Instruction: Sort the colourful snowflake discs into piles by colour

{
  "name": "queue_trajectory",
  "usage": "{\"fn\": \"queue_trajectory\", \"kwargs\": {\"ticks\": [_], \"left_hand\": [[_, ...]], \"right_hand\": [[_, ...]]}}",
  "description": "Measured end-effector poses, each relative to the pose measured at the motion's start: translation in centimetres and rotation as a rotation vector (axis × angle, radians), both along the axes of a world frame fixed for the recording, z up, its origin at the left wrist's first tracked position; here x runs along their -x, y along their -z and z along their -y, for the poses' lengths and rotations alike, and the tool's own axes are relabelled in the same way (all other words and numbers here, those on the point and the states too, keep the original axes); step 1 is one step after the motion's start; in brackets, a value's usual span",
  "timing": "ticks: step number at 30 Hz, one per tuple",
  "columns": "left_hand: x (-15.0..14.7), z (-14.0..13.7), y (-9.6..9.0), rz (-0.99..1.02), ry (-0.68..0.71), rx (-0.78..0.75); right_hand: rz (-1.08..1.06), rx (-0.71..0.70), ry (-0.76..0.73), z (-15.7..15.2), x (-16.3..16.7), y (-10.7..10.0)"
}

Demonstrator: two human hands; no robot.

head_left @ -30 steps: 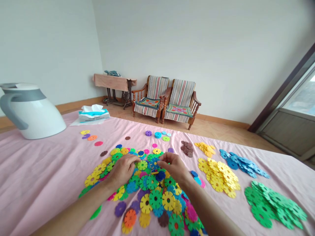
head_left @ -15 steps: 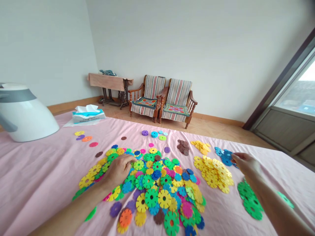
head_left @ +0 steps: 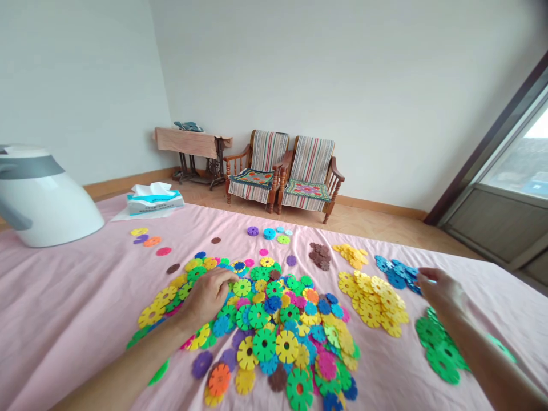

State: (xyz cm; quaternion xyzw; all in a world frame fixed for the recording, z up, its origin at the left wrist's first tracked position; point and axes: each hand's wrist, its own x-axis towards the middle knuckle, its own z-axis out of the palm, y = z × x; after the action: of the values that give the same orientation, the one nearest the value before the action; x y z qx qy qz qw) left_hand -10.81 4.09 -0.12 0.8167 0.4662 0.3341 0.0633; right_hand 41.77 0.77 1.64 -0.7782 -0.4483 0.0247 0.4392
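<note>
Behind everything rises a pale wall (head_left: 363, 74), with a glazed door (head_left: 492, 220) off to the right. Before me spreads the tabletop (head_left: 85, 302), under a creased pink cloth. Past its far edge, two wooden armchairs (head_left: 280, 171) sit side by side, draped in striped covers with patterned seat pads, and left of them is a side table (head_left: 188, 142) with a pinkish cover and dark legs.

Closest on the tabletop lies the mixed heap (head_left: 264, 345) of flower-shaped discs, many colours overlapping. A white and grey jug (head_left: 53, 200) stands far left, partly out of my view, and to its right is a tissue box (head_left: 154, 202), a tissue sticking up from its top.

My left hand (head_left: 209, 294) is at the heap's left side, fingers curled and thumb close in; whether they pinch a disc, I cannot tell. My right hand (head_left: 440, 291) is at the right end of the blue pile (head_left: 397, 274), fingers bent with the thumb near them; I cannot tell if they hold anything.

The green pile (head_left: 439, 351) is partly hidden by my right forearm (head_left: 492, 354). A large yellow pile (head_left: 374, 302) lies between heap and hand; a small yellow pile (head_left: 350, 257) and a brown pile (head_left: 319, 257) lie farther back.

Smallest are loose discs, among them a purple disc (head_left: 252, 231) near the far edge and an orange disc (head_left: 152, 242) below the tissue box.
</note>
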Motion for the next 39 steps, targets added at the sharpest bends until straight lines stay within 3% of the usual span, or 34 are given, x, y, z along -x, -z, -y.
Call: {"fn": "queue_trajectory", "kwargs": {"ticks": [2,8,11,14,21,39], "left_hand": [[0.0,0.0,0.0,0.004,0.002,-0.003],[0.1,0.1,0.1,0.015,0.002,-0.004],[0.1,0.1,0.2,0.018,0.010,-0.007],[0.1,0.0,0.2,0.009,0.017,-0.016],[0.2,-0.1,0.3,-0.011,0.025,-0.022],[0.1,0.0,0.2,0.001,0.020,-0.006]], "right_hand": [[0.029,0.007,-0.057,-0.4,4.9,-0.3],[0.094,0.074,-0.626,0.3,19.5,-0.3],[0.184,0.066,-0.860,1.3,24.6,-0.6],[0.322,0.064,-0.944,1.6,27.8,-0.8],[0.437,0.183,-0.891,1.0,30.0,-0.7],[0.147,0.160,-0.856,2.1,28.7,0.1]]}}
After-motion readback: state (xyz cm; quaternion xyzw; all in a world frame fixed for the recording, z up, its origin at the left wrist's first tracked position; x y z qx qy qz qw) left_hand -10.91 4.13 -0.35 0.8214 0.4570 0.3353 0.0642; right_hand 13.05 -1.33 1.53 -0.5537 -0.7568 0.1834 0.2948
